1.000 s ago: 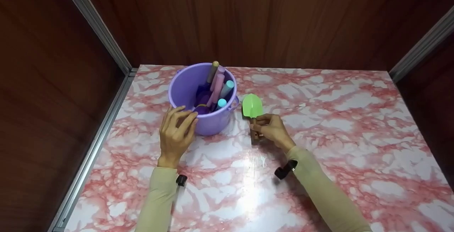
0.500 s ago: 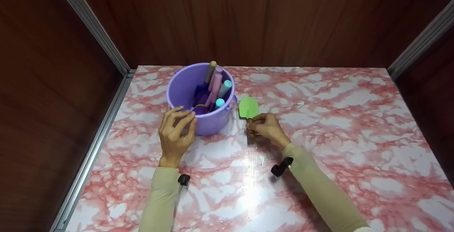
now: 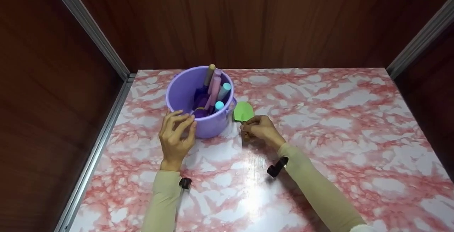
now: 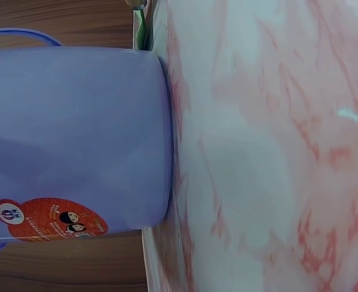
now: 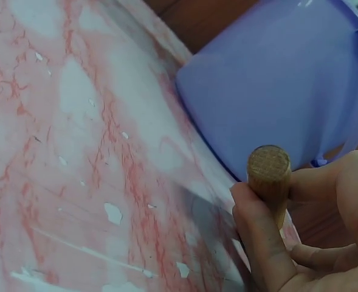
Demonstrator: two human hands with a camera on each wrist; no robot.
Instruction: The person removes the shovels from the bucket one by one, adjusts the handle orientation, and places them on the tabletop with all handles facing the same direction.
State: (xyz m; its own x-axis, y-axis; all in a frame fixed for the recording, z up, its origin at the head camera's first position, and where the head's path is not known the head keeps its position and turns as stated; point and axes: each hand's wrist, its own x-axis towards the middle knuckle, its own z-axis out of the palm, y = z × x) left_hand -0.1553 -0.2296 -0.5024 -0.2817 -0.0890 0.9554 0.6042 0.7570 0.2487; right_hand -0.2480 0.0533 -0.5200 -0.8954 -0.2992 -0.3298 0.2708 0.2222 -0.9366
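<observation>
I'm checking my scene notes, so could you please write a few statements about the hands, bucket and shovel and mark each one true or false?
1. The right hand grips the wooden handle of the green shovel. True.
2. The purple bucket lies on its side. False: it stands upright on the marble-patterned table.
3. The left hand touches the bucket's near rim. True.
4. The bucket holds nothing. False: several tool handles stick up out of it.
5. The shovel blade is red. False: it is green.
</observation>
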